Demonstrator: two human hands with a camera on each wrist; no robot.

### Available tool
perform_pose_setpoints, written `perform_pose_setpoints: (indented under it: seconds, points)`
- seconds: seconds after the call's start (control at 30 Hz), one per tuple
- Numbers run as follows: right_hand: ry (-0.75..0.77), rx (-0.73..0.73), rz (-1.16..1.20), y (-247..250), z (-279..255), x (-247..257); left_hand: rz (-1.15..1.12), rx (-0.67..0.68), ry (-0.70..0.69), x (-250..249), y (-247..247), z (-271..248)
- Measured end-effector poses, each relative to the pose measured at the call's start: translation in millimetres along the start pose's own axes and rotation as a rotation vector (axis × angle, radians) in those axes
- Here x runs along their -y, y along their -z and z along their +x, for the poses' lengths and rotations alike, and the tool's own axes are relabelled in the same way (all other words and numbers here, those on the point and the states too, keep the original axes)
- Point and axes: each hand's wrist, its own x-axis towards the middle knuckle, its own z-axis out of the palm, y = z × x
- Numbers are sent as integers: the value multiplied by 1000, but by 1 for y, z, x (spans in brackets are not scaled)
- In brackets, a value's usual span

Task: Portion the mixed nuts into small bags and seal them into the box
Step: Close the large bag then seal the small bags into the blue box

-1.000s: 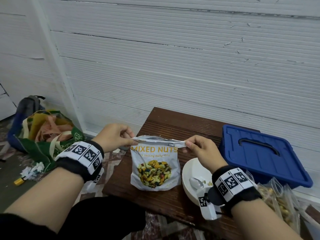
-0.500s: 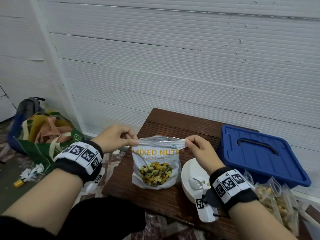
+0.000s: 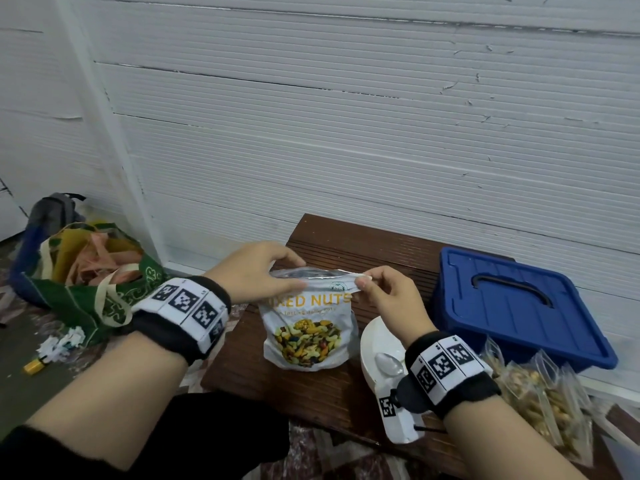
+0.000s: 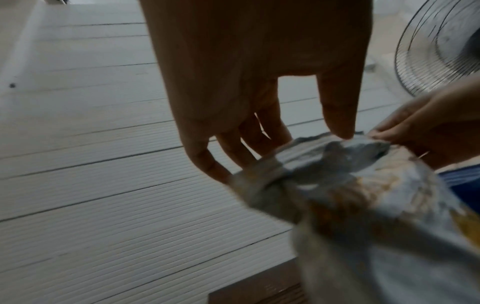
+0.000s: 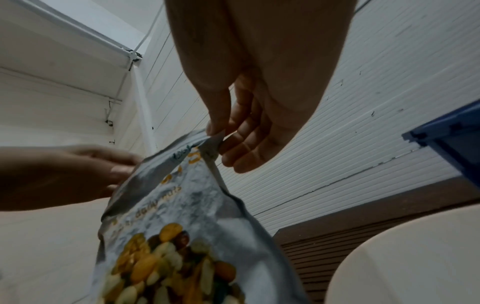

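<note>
A white "MIXED NUTS" pouch (image 3: 308, 327) stands upright on the brown wooden table (image 3: 311, 389). My left hand (image 3: 256, 275) pinches the left end of its top edge, and my right hand (image 3: 384, 296) pinches the right end. The pouch mouth (image 4: 335, 152) gapes slightly between them. In the right wrist view the thumb and fingers (image 5: 223, 133) clamp the pouch corner (image 5: 210, 144). A white bowl (image 3: 377, 344) with a metal spoon (image 3: 389, 365) sits just right of the pouch. A closed blue box (image 3: 512, 306) stands further right, with several small filled bags (image 3: 540, 396) in front of it.
A white ribbed wall (image 3: 346, 133) rises directly behind the table. On the floor to the left lie a green tote bag (image 3: 90, 271), a dark backpack (image 3: 52, 213) and paper scraps (image 3: 62, 341). A wire fan guard (image 4: 441, 45) shows in the left wrist view.
My hands have drawn closer together along the pouch's top edge, and the mouth has bulged open a little. The pouch stays on the table.
</note>
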Motion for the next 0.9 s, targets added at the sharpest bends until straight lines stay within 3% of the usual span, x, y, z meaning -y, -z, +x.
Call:
perform_pose_setpoints:
  seconds: [0.17, 0.3, 0.43, 0.67, 0.8, 0.9]
  points:
    - [-16, -9, 211, -15, -7, 9, 84, 51, -92, -31, -23, 26]
    - [-101, 63, 298, -11, -9, -3, 27, -18, -64, -30, -25, 32]
    - [-32, 197, -59, -16, -12, -17, -126, -52, -14, -21, -25, 28]
    - [91, 73, -327, -27, -11, -24, -193, -67, -26, -19, -25, 26]
    - [136, 12, -401, -21, -11, -29, -231, -182, -29, -19, -22, 26]
    - [98, 31, -441, -18, -9, -32, -255, -165, -14, -20, -23, 26]
